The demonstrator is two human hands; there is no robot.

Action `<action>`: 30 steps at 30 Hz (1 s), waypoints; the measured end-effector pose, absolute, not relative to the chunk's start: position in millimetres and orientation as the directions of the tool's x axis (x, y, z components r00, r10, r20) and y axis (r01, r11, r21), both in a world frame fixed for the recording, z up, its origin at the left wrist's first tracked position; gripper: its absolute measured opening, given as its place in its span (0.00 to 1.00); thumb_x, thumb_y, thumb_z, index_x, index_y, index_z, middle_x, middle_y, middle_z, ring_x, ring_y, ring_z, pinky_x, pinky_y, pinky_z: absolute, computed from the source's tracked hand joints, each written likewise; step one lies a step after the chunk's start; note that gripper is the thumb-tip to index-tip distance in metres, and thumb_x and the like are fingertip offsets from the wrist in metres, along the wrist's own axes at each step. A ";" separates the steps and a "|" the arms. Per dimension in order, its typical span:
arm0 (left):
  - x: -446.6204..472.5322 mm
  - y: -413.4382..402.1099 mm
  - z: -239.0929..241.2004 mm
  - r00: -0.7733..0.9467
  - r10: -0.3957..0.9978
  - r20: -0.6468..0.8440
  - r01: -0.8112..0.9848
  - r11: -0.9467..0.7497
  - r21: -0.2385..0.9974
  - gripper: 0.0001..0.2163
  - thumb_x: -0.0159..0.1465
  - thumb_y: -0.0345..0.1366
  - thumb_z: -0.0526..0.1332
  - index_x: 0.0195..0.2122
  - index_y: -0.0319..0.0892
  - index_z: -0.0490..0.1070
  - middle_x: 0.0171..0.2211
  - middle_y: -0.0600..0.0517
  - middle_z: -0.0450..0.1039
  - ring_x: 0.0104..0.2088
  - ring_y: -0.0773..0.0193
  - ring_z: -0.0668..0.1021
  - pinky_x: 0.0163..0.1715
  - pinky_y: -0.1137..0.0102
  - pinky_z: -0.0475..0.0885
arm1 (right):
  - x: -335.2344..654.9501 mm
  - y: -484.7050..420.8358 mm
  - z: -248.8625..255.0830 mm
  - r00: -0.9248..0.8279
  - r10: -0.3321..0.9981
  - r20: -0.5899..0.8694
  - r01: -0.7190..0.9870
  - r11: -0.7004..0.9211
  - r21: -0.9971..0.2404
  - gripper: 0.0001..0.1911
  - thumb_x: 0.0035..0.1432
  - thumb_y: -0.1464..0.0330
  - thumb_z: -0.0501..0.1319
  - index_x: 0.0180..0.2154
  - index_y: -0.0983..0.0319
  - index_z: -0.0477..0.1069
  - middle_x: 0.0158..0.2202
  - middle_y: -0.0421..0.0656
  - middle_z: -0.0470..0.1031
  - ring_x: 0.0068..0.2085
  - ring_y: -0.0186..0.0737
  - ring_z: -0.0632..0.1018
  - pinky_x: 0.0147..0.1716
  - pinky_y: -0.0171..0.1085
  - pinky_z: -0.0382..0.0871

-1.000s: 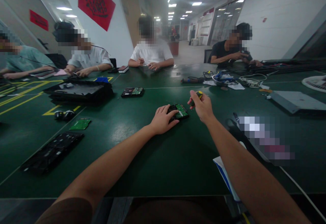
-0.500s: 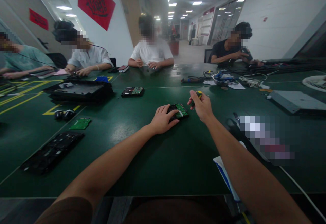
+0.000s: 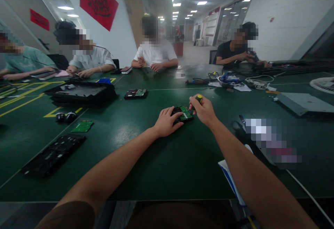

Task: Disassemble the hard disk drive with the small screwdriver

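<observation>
A hard drive (image 3: 185, 113) lies on the green table, its green circuit board facing up. Across its left part rests my left hand (image 3: 168, 120), fingers at the far side and thumb by the near edge, gripping it. In my right hand (image 3: 205, 110) is a screwdriver (image 3: 199, 98) with a yellow-and-black handle, held nearly upright at the drive's right end. The fingers hide its shaft and tip, so I cannot tell whether it touches a screw.
Another hard drive (image 3: 135, 93) lies farther back. At left are a loose circuit board (image 3: 82, 126), a black drive casing (image 3: 53, 155) and stacked black trays (image 3: 82, 93). Cables (image 3: 231, 79) and a grey metal box (image 3: 306, 103) lie right. Several people sit across the table.
My right hand has shifted slightly left toward the drive, and the screwdriver stands more upright. My left hand and the drive stay in place. The person opposite has moved their hands a little.
</observation>
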State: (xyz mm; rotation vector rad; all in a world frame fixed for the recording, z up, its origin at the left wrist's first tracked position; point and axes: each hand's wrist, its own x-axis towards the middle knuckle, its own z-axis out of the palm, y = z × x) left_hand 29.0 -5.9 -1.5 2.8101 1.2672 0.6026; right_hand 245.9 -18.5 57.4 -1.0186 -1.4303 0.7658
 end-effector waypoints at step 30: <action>27.8 -4.3 -3.9 0.610 0.715 0.340 0.720 -0.680 0.139 0.27 0.71 0.56 0.56 0.67 0.52 0.67 0.70 0.39 0.57 0.70 0.40 0.60 0.66 0.44 0.58 | 248.7 -18.3 69.3 -0.101 0.976 0.195 -0.256 0.164 -0.953 0.27 0.60 0.41 0.60 0.33 0.59 0.73 0.30 0.44 0.77 0.33 0.42 0.80 0.28 0.39 0.75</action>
